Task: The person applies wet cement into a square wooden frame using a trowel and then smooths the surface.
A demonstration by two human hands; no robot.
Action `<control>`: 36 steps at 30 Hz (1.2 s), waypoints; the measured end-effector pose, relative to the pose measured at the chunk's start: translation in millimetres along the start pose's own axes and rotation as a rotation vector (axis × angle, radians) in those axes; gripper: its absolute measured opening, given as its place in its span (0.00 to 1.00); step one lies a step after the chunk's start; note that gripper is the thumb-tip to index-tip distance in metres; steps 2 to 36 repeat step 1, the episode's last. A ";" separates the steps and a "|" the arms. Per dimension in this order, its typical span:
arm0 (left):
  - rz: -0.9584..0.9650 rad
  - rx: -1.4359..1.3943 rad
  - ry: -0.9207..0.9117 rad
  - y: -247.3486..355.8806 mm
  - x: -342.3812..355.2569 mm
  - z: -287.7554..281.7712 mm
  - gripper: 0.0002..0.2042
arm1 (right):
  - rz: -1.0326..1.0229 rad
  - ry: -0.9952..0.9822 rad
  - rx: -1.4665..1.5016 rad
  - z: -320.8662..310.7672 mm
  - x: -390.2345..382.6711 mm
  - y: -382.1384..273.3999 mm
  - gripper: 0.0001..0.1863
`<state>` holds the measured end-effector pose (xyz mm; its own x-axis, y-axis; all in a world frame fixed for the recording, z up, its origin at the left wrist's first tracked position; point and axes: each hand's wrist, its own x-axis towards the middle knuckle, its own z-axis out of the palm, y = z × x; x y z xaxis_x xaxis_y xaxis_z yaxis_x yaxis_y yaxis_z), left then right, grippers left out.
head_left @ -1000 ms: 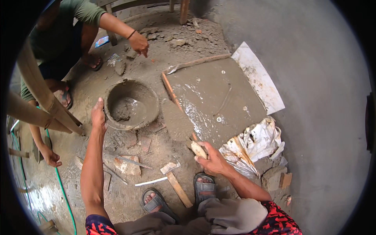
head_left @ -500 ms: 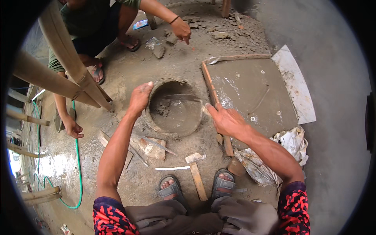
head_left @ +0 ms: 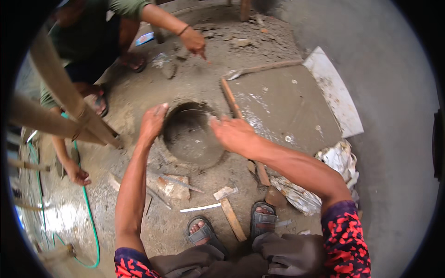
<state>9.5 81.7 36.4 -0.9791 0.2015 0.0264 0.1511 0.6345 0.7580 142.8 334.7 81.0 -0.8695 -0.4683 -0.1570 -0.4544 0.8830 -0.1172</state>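
A round, mortar-caked bucket (head_left: 194, 155) sits on the muddy ground in front of me, with its mouth facing up toward me. Wet grey mortar coats its inside, and a few clumps show in it. My left hand (head_left: 153, 123) is closed on the left side of the rim, thumb at the edge. On the far right part of the rim, my right hand (head_left: 232, 134) is closed too; its fingertips reach over the edge and are partly hidden. Beside the bucket, to the right, lies a wet mortar slab (head_left: 287, 104) with small pale rings set in it.
Wooden strips (head_left: 230, 98) edge the slab, with a white board (head_left: 333, 95) at its right. Crumpled sacking (head_left: 296, 197) lies nearer me. A wood piece (head_left: 233, 220) lies between my feet. At left are bamboo poles (head_left: 69, 95), a green hose (head_left: 90, 215) and a crouching person (head_left: 88, 41), finger pointing.
My right hand has shifted inward and farther up along the bucket's rim. My left hand keeps its place on the rim. The whole view has swung slightly, so things sit farther left.
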 end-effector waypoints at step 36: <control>-0.019 0.054 -0.079 -0.1 6.7 -2.8 0.23 | 0.011 -0.011 -0.030 -7.3 17.2 -7.2 0.29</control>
